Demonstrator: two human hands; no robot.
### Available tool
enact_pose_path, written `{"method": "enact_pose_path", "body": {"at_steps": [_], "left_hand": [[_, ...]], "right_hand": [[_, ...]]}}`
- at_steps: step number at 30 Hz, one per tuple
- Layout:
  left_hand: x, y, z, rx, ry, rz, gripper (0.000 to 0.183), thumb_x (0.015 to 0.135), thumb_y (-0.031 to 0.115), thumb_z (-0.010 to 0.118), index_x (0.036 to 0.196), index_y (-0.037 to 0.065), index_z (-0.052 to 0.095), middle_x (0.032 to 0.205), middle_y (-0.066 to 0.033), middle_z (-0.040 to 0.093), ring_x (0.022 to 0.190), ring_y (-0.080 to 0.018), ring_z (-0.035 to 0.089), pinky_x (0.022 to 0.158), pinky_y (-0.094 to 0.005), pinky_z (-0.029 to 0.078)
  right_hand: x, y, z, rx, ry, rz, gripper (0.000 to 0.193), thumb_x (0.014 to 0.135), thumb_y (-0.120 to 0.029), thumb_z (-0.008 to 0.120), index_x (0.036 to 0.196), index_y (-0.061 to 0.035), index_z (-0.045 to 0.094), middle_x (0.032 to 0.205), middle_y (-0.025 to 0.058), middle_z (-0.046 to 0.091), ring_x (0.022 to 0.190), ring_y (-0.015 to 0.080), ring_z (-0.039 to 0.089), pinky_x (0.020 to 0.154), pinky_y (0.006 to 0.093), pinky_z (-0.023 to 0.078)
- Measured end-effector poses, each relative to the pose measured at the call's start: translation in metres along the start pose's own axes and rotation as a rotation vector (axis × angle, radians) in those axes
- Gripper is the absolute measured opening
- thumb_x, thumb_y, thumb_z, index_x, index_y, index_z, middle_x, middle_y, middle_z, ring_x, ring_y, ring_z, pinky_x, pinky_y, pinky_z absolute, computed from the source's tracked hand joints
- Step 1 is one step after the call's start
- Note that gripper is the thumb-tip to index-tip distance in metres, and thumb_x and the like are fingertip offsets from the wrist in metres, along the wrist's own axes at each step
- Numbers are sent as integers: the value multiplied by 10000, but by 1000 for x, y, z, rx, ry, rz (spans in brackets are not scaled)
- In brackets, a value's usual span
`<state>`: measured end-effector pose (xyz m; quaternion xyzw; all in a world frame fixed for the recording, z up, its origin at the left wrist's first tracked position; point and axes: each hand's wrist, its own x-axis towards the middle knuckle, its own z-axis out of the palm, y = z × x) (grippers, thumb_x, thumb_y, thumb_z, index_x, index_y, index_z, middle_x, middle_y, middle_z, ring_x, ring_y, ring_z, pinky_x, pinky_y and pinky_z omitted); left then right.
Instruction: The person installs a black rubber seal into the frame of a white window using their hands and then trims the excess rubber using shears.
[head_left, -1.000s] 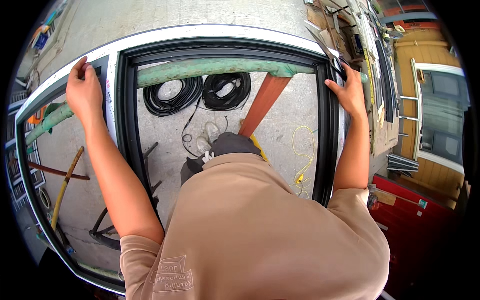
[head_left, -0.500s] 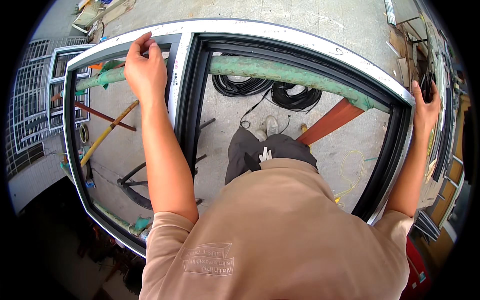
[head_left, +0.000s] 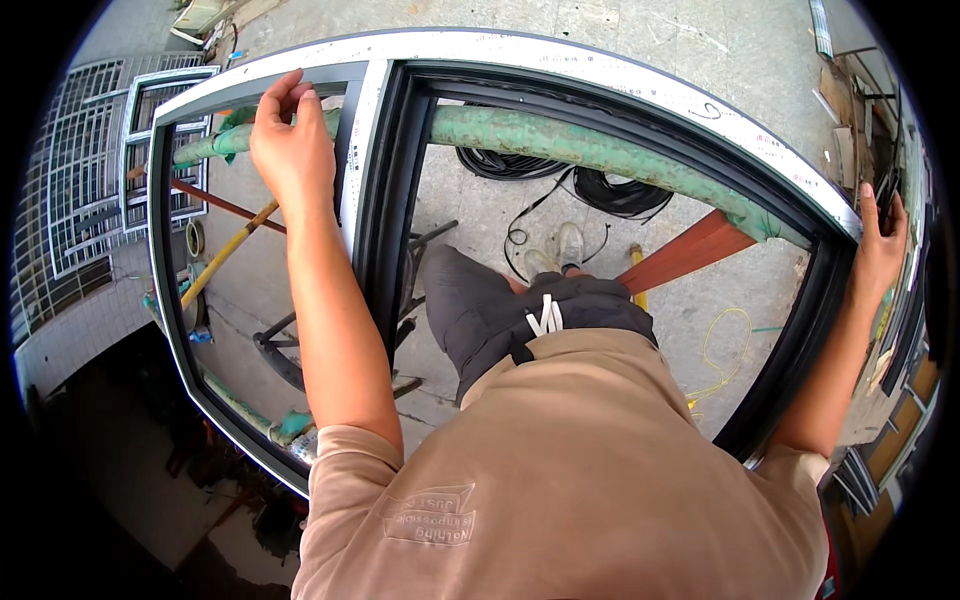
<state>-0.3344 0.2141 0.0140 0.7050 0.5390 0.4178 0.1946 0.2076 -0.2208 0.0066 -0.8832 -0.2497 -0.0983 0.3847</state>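
A large two-part window frame (head_left: pixel 376 150), white-faced with black and grey inner profiles, lies before me on green-wrapped pipes (head_left: pixel 560 140). My left hand (head_left: pixel 293 135) is over the smaller left opening, by its far rail. Its fingers are curled in toward the thumb; whatever may be between them is hidden. At the frame's right far corner, my right hand (head_left: pixel 880 245) lies along the outer edge, thumb and fingers apart and pointing away from me. Dark strips show between these fingers, but I cannot tell whether they are behind the hand.
Coils of black strip (head_left: pixel 622 195) lie on the concrete floor beyond my shoes (head_left: pixel 570 243). A reddish-brown board (head_left: pixel 690 253) slants beneath the frame, and a yellow pole (head_left: pixel 230 255) crosses below the left opening. Metal grilles (head_left: pixel 85 170) stand at left; long profiles (head_left: pixel 912 260) lie at right.
The view has shifted, so the frame and floor items appear farther right. My right hand stays by the frame's corner, and my left hand keeps its curled shape by the far rail.
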Motion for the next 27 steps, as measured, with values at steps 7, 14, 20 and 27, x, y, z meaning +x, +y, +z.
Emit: {"method": "enact_pose_path", "body": {"at_steps": [7,14,20,27], "left_hand": [[-2,5,1,-18,10,-8,284,997,90,732,1259,7,803,1089,-92,815,1022,-179,750,945,-336,584],[-1,7,3,-20,26,16,272,1035,130,733,1264,-3,796,1094,-107,806,1019,-192,741,949,-349,581],[-7,24,4,-22,-26,53,352,1018,184,780,1317,-2,764,1119,-120,799,1043,-215,747,975,-369,587],[-55,61,-21,562,-301,75,894,942,411,857,1627,-30,491,1535,-288,587,1461,-427,591,1272,-493,432]], "right_hand": [[-3,2,0,-10,-11,-11,898,960,-491,888,1549,115,582,1468,246,672,1379,295,632,1221,381,428],[-7,1,0,26,13,34,879,956,-453,904,1551,106,576,1393,204,705,1272,228,664,1155,337,465],[-5,3,1,26,25,-2,844,971,-444,889,1554,90,591,1420,193,699,1286,237,662,1170,348,460],[-1,19,7,40,41,0,893,934,-498,912,1570,48,603,1490,231,665,1357,280,636,1222,395,438]]}}
